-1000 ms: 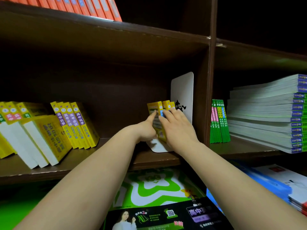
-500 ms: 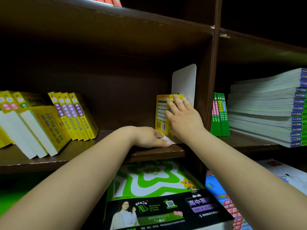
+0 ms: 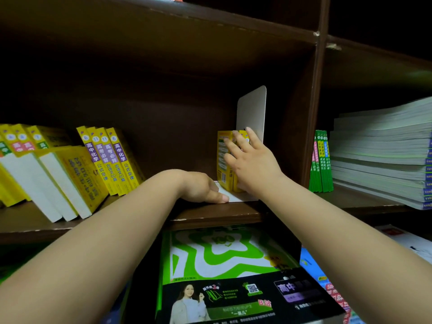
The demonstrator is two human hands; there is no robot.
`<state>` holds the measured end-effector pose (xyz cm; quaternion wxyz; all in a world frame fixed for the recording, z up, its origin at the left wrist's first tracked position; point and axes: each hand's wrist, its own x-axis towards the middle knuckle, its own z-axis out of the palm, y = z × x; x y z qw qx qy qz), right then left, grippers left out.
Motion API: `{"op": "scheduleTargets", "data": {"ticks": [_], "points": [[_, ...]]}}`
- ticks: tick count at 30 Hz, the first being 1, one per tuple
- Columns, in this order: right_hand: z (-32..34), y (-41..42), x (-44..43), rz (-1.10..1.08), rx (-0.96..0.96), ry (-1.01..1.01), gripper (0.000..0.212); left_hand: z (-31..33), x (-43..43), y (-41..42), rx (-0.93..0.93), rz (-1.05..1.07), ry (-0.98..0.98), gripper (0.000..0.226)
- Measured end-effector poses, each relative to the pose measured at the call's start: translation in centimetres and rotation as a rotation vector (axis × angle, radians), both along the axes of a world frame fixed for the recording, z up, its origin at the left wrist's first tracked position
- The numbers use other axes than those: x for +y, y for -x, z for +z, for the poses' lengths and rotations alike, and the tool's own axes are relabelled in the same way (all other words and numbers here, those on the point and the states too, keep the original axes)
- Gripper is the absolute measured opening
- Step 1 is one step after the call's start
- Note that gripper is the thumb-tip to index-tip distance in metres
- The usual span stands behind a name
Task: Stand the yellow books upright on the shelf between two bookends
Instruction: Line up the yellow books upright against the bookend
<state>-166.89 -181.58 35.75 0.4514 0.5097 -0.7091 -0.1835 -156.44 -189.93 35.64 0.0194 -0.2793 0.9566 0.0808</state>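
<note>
A: Hands?
B: Left hand (image 3: 205,188) lay flat, fingers together, holding nothing, pinning the white metal bookend's base (image 3: 230,195). Right hand (image 3: 251,164), fingers spread, pressed the small yellow paperback books (image 3: 225,157) upright vs the bookend's white plate (image 3: 252,113).
A: Tip?
B: Prob keep both pressures on, square spines; leaning yellow books (image 3: 105,157) waited far left.

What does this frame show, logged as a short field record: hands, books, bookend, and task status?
left hand: palm down on the white bookend's flat base, fingers flat
right hand: fingers spread against the yellow books at the bookend
books at bookend: a few yellow books, upright, against the white bookend
leaning books: yellow books tilted at the shelf's left, not yet moved
second bookend: none visible
shelf: dark brown wood
status: partly done
</note>
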Motion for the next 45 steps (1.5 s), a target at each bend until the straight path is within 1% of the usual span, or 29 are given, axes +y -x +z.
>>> {"op": "scheduleTargets", "data": {"ticks": [3,8,13,18,21,23,27,29,32,34,36,39,42,45], "points": [[0.0,-0.8,-0.6,-0.015,0.048,-0.008,0.056,0.0,-0.6,-0.8,0.012,0.007,-0.001,0.049],[0.1,-0.9,-0.9,-0.043,0.057,-0.007,0.057,-0.3,-1.1,-0.8,0.052,-0.007,-0.013,0.059],[0.1,-0.5,-1.1,-0.053,0.057,0.005,0.06,-0.4,-1.3,-0.3,0.051,-0.003,-0.016,0.06],[0.1,0.4,-0.6,-0.034,0.092,-0.007,0.054,-0.5,-1.1,0.3,0.048,-0.001,-0.025,0.062],[0.3,0.3,-0.8,-0.032,0.077,-0.016,0.056,-0.6,-1.1,0.3,0.054,-0.004,-0.046,0.059],[0.4,0.1,-0.9,-0.018,0.045,-0.017,0.059,-0.5,-1.2,0.3,0.162,-0.016,-0.125,0.056],[0.3,0.7,-0.4,0.039,-0.019,0.022,0.056,0.7,-1.2,1.0,0.595,-0.005,-0.484,0.046],[0.1,1.0,-0.3,0.059,-0.028,0.041,0.056,1.3,-1.0,2.0,0.684,0.029,-0.6,0.046],[-0.3,1.4,-0.3,0.088,-0.014,0.109,0.057,1.2,-0.7,3.3,0.744,0.039,-0.747,0.045],[-0.4,1.6,-0.1,0.049,-0.006,0.163,0.058,1.2,-0.6,3.7,0.779,0.034,-0.795,0.045],[-0.6,1.9,0.0,0.021,-0.005,0.218,0.056,1.3,-0.8,3.9,0.777,0.037,-0.802,0.046],[-1.0,2.6,-0.6,0.022,0.097,0.375,0.055,1.2,-1.1,4.1,0.763,0.025,-0.798,0.047],[-1.2,3.6,-1.2,0.166,0.085,0.397,0.06,1.1,-1.4,3.9,0.745,0.013,-0.806,0.048],[-0.8,2.9,-0.8,0.197,0.112,0.379,0.062,1.1,-1.9,3.4,0.741,0.032,-0.824,0.049]]}}
